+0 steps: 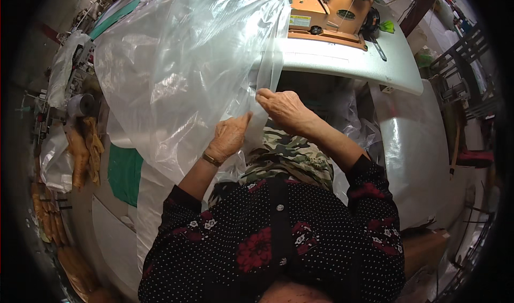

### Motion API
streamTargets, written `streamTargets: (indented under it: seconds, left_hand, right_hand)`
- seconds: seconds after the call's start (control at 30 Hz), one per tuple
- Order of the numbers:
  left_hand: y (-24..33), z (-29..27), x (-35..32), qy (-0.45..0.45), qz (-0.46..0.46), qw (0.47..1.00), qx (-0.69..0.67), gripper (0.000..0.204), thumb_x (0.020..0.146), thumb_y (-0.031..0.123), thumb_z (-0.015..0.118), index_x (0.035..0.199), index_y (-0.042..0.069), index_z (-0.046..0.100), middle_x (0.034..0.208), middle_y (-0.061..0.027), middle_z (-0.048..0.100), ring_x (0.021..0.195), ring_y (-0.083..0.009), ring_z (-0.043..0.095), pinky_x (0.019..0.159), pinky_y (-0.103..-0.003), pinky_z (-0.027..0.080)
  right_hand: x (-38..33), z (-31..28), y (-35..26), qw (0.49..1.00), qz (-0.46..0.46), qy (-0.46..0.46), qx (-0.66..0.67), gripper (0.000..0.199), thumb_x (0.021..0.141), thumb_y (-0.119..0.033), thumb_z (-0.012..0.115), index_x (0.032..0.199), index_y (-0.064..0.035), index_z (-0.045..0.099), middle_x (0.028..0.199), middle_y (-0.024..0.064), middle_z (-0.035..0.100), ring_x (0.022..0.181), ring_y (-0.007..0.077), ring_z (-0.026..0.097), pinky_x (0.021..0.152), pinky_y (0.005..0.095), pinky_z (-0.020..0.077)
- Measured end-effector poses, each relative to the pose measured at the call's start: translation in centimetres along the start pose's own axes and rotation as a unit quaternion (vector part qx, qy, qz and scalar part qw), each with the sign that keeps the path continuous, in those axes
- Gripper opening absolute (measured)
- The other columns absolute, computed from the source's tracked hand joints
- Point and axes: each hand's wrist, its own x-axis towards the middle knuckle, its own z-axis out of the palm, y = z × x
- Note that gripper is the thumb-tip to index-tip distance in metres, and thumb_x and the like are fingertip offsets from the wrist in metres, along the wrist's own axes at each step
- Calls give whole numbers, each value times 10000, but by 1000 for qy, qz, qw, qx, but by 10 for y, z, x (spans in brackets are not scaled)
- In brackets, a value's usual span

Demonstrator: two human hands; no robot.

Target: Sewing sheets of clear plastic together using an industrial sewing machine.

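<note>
A large sheet of clear plastic film (176, 73) spreads over the table and hangs down toward my lap. My right hand (284, 109) pinches the film's right edge just in front of the table. Lower and to the left, my left hand (230, 136) is closed on the same film, its index finger pointing up along the edge. Beyond my hands stands an orange sewing machine (326, 14) on a white tabletop (342, 62). The far end of the film's edge reaches the machine's needle area, where details are too small to make out.
More clear film (409, 148) hangs at the right below the tabletop. A green cloth (126, 174) lies low on the left, near brown wrapped bundles (77, 156). A cardboard box (425, 249) sits at the lower right, and a dark metal rack (468, 67) stands at the far right.
</note>
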Motion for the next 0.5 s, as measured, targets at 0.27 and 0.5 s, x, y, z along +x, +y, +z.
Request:
streamTargets:
  seconds: [0.27, 0.5]
  left_hand:
    - [-231, -29, -132, 180, -59, 882, 432, 142, 887, 171, 521, 855, 69, 614, 828, -157, 576, 800, -333, 551, 755, -461, 448]
    - [-258, -174, -181, 211, -300, 869, 332, 393, 902, 173, 589, 1273, 44, 584, 1166, -209, 635, 1065, -341, 603, 920, -452, 482]
  right_hand:
    - [-19, 15, 24, 991, -77, -72, -87, 69, 816, -127, 609, 823, -68, 645, 890, 91, 599, 747, 237, 636, 672, 374, 488]
    - [-24, -27, -2, 996, -91, -19, -8, 16, 738, -77, 594, 749, -88, 593, 764, 62, 531, 702, 254, 569, 659, 373, 456]
